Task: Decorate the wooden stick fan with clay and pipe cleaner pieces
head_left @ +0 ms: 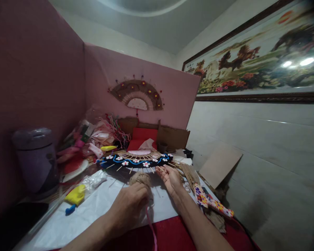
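A handmade fan point(136, 162) with a black band, white clay flowers and a wavy blue line lies in front of me, its thin wooden sticks jutting toward me. My right hand point(172, 180) is at the fan's near right edge, fingertips closed around a stick end. Below the fan sits a ball of brown twine point(140, 177). My left hand point(132, 201) is curled against the near side of this ball; its fingertips are hidden, so what they grip cannot be made out. A pink cord point(151, 228) trails down beside the left hand.
White sheeting point(94, 198) covers part of the red tabletop point(170, 233). Yellow clay point(76, 194) and blue clay point(70, 210) lie left, near a lidded container point(35, 160). Flower-patterned pieces point(214, 205) lie right. Another fan point(138, 92) hangs on the pink panel behind.
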`<act>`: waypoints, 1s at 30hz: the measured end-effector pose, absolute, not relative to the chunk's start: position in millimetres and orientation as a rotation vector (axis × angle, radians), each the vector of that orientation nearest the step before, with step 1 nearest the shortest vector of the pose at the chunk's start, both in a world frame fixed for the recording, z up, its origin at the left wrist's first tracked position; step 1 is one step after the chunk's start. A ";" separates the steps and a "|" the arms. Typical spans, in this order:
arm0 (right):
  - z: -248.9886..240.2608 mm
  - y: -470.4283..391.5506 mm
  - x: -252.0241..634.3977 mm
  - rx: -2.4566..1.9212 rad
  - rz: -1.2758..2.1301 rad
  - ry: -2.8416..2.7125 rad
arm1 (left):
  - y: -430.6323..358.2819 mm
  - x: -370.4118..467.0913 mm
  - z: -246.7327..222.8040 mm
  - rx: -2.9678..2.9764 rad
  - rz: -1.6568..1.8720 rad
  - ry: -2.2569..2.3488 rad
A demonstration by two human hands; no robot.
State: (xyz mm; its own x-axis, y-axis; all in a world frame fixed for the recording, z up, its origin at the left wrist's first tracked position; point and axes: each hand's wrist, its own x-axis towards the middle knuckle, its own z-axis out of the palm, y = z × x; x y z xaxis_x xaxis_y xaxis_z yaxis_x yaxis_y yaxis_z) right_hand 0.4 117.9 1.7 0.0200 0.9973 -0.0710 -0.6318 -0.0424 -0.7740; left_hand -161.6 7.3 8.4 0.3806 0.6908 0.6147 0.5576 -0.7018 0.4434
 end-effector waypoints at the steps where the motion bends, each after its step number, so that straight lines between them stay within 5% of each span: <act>1: 1.7 117.9 0.3 -0.752 1.470 -0.637 | 11.8 -162.2 5.5 2.524 1.190 1.181; 16: 7.6 113.8 4.4 -1.065 1.268 -0.896 | 28.4 -167.2 -21.3 2.734 0.969 1.443; 20: 13.6 109.7 12.2 -1.243 0.958 -0.974 | 16.4 -164.9 -11.4 2.608 0.991 1.479; 24: 19.0 90.4 15.0 -1.330 0.217 -1.217 | 4.4 -165.3 -0.9 2.279 1.151 1.490; 26: 18.6 75.0 11.6 -1.192 -0.047 -1.440 | 1.5 -165.7 2.8 2.142 1.253 1.471; 30: 12.9 45.9 -2.0 -0.543 -0.029 -1.978 | 0.3 -167.6 5.2 2.038 1.381 1.404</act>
